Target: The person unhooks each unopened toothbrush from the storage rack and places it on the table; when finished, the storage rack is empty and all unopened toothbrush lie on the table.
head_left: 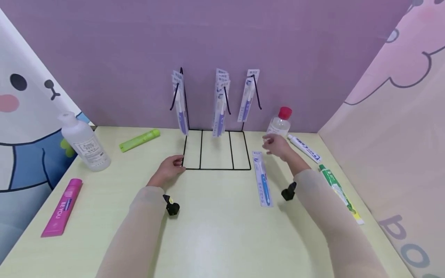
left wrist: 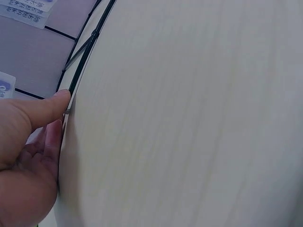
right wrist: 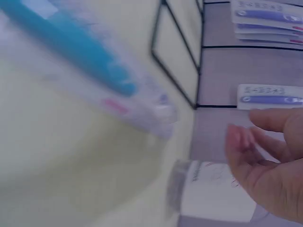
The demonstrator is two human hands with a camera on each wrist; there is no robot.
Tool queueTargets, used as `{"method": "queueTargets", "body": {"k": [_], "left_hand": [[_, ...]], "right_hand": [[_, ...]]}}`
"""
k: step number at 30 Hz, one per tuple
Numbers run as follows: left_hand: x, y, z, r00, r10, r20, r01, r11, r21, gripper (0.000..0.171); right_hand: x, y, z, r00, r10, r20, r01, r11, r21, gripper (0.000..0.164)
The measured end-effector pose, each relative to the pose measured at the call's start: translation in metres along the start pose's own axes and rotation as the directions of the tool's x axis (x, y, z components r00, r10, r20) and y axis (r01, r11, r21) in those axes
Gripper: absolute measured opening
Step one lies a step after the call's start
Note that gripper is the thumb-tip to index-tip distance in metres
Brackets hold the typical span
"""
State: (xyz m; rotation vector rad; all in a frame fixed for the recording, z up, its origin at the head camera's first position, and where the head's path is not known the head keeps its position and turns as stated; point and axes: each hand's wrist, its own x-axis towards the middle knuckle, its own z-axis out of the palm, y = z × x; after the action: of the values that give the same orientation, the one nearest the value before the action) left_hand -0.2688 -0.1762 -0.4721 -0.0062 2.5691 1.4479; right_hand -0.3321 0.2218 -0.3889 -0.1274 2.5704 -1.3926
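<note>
A purple wall (head_left: 222, 38) is rising behind a pale wooden table (head_left: 215, 239). On the table a thin black wire rack (head_left: 217, 169) is standing, its flat base of straight bars facing forward and its sloping hooks sticking out from the upright back. A white bottle (head_left: 87, 143) with a printed label is standing at the left, and a clear bottle (head_left: 279, 125) with a red cap is standing just beside the rack on the right. The left hand (head_left: 168, 170) is pinching the rack's front left corner between thumb and fingers. The right hand (head_left: 278, 146) is hovering in front of the clear bottle, holding nothing, its fingers bending loosely with a gap to the thumb. A pink tube (head_left: 62, 208) is lying at the left and a green and yellow tube (head_left: 338, 191) at the right. Toothbrush packets are hanging in three places: the left (head_left: 180, 106) and middle (head_left: 220, 106) hooks are carrying several, the right (head_left: 247, 99) apparently one, all showing purple handles. A loose packet (head_left: 262, 178) is lying right of the base, showing a bright blue handle through clear plastic. A lime-green case (head_left: 140, 140) and a small white tube (head_left: 304, 148) are lying farther back.
</note>
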Motion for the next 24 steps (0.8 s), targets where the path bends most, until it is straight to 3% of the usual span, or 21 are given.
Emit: {"method": "queueTargets", "body": {"k": [3, 7, 11, 15, 19, 24], "left_hand": [[0.0, 0.0, 0.001, 1.0, 0.001, -0.001, -0.001, 1.0, -0.002, 0.055], [0.001, -0.001, 0.001, 1.0, -0.002, -0.004, 0.002, 1.0, -0.006, 0.055], [0.0, -0.002, 0.0, 1.0, 0.001, -0.007, -0.001, 1.0, -0.009, 0.055], [-0.002, -0.001, -0.001, 1.0, 0.014, -0.012, -0.014, 1.0, -0.012, 0.055], [-0.002, 0.001, 0.001, 1.0, 0.022, -0.009, -0.022, 0.999, -0.025, 0.055], [-0.003, 0.0, 0.001, 1.0, 0.016, -0.016, -0.016, 1.0, -0.013, 0.055]], "right_hand": [[0.019, -0.018, -0.003, 0.985, -0.089, -0.149, 0.082, 0.995, -0.05, 0.041], [0.045, -0.041, -0.002, 0.929, -0.158, -0.335, 0.145, 0.987, -0.062, 0.037], [0.066, -0.065, 0.002, 0.873, -0.197, -0.445, 0.217, 0.976, -0.005, 0.036], [0.078, -0.083, 0.004, 0.828, -0.269, -0.493, 0.326, 0.945, 0.032, 0.038], [0.083, -0.094, 0.005, 0.81, -0.293, -0.507, 0.38, 0.922, 0.074, 0.041], [0.088, -0.101, 0.011, 0.816, -0.249, -0.521, 0.345, 0.934, 0.094, 0.037]]}}
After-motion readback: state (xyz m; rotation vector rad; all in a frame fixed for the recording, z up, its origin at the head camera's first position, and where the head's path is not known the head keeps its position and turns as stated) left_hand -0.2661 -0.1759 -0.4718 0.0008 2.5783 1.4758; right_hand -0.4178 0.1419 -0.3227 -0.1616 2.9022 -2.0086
